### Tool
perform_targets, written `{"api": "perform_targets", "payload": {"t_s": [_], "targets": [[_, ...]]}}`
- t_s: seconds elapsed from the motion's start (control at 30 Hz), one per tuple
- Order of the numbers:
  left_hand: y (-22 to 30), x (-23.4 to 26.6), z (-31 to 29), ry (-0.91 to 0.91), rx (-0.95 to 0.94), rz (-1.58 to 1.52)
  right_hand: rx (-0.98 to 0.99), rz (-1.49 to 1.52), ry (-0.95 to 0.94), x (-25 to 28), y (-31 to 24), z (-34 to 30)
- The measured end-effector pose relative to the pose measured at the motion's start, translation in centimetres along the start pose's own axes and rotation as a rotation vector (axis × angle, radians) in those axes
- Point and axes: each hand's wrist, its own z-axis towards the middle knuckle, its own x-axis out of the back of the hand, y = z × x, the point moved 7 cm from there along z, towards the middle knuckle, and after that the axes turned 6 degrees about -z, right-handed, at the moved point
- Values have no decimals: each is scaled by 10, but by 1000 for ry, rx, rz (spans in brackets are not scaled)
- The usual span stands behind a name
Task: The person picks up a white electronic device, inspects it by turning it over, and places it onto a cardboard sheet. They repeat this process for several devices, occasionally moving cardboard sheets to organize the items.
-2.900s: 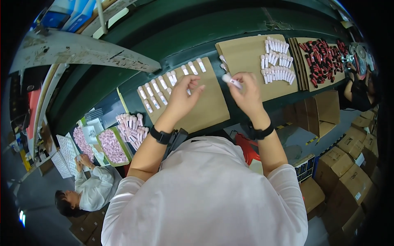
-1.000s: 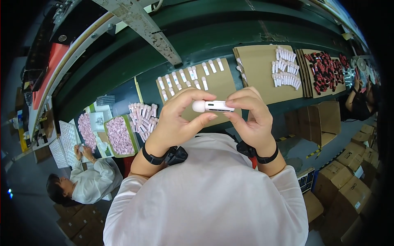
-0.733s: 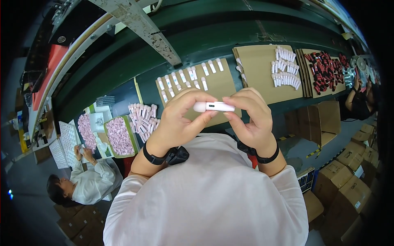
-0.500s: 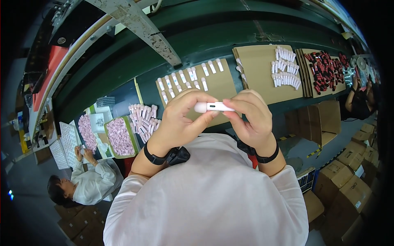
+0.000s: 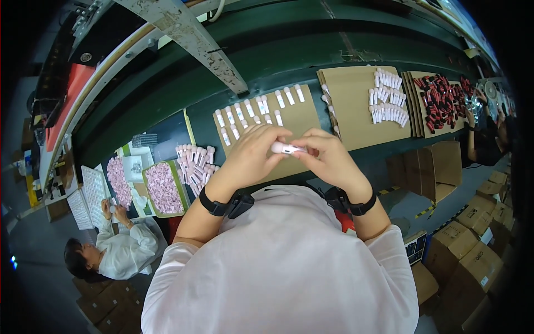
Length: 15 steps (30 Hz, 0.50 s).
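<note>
Above the table's [image 5: 203,120] near edge, the left hand [image 5: 251,153] grasps a pale round-headed device [image 5: 287,149] near its rounded end, while the right hand [image 5: 329,158] pinches its narrower end between thumb and fingers. Beneath them, a cardboard sheet [image 5: 303,122] bears similar devices [image 5: 238,112] in rows, heads toward the table's far edge. Leftward, more devices [image 5: 194,164] lie heaped.

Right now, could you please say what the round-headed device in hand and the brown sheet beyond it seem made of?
Round-headed device: white body probably smooth plastic, evenly coloured; head unclear. Brown sheet: likely matte cardboard, tan and shineless.
</note>
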Motion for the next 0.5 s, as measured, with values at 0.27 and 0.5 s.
{"api": "perform_targets", "payload": {"t_s": [0.27,0.5], "targets": [[-75,-3,-33,69,282,83,-368,-158,81,-53,174,22],[-106,0,-53,74,350,88,-553,-405,58,-84,227,51]]}}
